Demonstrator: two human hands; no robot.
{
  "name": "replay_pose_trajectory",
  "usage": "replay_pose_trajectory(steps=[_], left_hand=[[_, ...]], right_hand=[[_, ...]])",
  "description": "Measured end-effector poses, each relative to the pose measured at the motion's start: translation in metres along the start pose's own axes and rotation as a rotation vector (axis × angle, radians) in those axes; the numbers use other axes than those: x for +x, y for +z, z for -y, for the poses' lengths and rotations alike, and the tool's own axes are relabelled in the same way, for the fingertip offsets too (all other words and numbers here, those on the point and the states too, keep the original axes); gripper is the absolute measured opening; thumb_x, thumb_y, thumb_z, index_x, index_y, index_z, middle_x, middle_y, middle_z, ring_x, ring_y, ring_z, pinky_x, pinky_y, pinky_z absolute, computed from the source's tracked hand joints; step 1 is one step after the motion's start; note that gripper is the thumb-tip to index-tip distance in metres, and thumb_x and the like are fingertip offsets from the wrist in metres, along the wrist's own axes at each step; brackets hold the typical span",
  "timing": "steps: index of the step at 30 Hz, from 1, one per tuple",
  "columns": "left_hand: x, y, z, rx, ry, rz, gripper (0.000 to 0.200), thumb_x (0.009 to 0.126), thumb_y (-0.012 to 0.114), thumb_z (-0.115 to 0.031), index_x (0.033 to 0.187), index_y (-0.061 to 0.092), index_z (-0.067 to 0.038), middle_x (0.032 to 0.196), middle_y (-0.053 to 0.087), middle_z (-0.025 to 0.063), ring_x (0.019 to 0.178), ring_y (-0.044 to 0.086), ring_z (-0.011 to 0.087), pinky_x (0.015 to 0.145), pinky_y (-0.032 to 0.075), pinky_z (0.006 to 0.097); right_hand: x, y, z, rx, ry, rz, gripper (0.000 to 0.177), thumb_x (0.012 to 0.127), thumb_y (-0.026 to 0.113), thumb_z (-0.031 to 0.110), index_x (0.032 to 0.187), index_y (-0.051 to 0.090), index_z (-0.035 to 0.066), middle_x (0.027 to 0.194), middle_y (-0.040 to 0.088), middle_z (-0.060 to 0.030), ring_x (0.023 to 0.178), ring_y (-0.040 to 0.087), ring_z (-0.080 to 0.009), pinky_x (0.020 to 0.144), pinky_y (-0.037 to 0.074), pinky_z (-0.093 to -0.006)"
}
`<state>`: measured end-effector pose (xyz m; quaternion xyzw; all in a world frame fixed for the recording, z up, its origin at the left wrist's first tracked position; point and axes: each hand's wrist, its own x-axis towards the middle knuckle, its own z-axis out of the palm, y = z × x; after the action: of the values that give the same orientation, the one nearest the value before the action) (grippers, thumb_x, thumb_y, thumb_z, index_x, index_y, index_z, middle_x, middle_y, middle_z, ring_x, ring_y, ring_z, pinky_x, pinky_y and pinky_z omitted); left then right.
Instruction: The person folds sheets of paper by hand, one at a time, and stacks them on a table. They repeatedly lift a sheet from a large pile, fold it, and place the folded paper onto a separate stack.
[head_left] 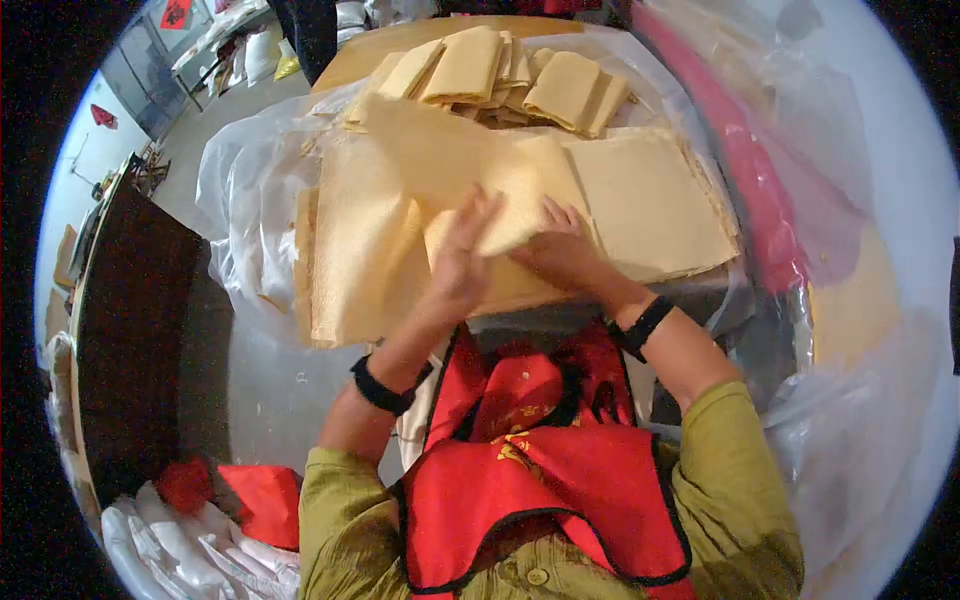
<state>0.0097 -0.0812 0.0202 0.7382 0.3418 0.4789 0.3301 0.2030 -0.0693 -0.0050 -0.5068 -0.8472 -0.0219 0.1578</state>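
A large thin yellow sheet [370, 190] lies partly raised and curved over a stack on the table. My left hand [465, 245] is at the near middle of the sheet, its fingers blurred and pointing away from me. Just right of it, my right hand [562, 250] is at the sheet's edge, fingers partly curled; whether it pinches the sheet is unclear. A flat stack of square yellow sheets [650, 200] lies to the right of my right hand. Several folded yellow bundles [465, 65] are piled at the back.
Clear plastic film [245, 190] spreads round the table's left side. Pink plastic [760, 190] runs along the right. A dark cabinet [130, 330] stands at the left, with white bags [180, 540] and red cloth [265, 505] below. A person's dark-clothed leg [305, 35] shows at the back.
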Motion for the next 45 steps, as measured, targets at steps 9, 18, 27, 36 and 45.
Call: replay_pose_trajectory(steps=[9,18,27,36,45], left_hand=[[-0.005,0.028,0.015,0.248,0.201,0.197,0.054,0.071,0.057,-0.011,0.124,0.044,-0.016,0.129,0.038,0.0165,0.121,0.034,0.0339,0.1,0.026,0.039],[-0.005,0.001,-0.043,0.63,0.222,0.279,0.046,0.081,0.051,-0.017,0.125,0.041,-0.006,0.127,0.042,0.0141,0.118,0.038,0.0299,0.101,0.027,0.039],[0.011,-0.055,0.033,0.515,-0.111,-0.181,0.032,0.083,0.05,-0.02,0.107,0.052,0.0,0.11,0.053,0.0191,0.103,0.049,0.0344,0.089,0.038,0.0413],[0.001,-0.065,0.066,0.405,-0.337,-0.317,0.035,0.077,0.058,-0.024,0.102,0.057,0.001,0.102,0.057,0.0186,0.092,0.055,0.031,0.08,0.044,0.0374],[0.015,-0.019,0.016,0.83,-0.077,-0.059,0.056,0.076,0.059,-0.031,0.123,0.042,-0.006,0.131,0.034,0.0178,0.118,0.032,0.0388,0.095,0.03,0.0453]], right_hand=[[0.0,0.043,-0.039,0.776,0.079,-0.172,0.043,0.082,0.054,0.032,0.114,0.049,0.005,0.111,0.055,-0.0074,0.104,0.05,-0.0204,0.091,0.037,-0.0342],[0.032,-0.031,-0.028,1.334,0.714,-0.021,0.02,0.08,0.06,0.018,0.084,0.057,-0.001,0.08,0.06,-0.0077,0.062,0.054,-0.0113,0.052,0.045,-0.0273],[0.036,-0.01,-0.028,0.978,0.513,-0.047,0.016,0.072,0.065,0.012,0.082,0.061,-0.001,0.072,0.061,-0.0043,0.062,0.055,-0.0122,0.056,0.046,-0.0263],[0.016,-0.01,-0.062,1.193,0.726,-0.03,0.02,0.076,0.059,0.003,0.094,0.055,-0.005,0.085,0.06,-0.0094,0.072,0.058,-0.0138,0.064,0.047,-0.0257],[0.027,-0.011,-0.059,0.446,0.463,-0.308,0.039,0.065,0.066,0.011,0.101,0.054,0.0,0.086,0.061,-0.0141,0.076,0.06,-0.022,0.069,0.047,-0.0319]])
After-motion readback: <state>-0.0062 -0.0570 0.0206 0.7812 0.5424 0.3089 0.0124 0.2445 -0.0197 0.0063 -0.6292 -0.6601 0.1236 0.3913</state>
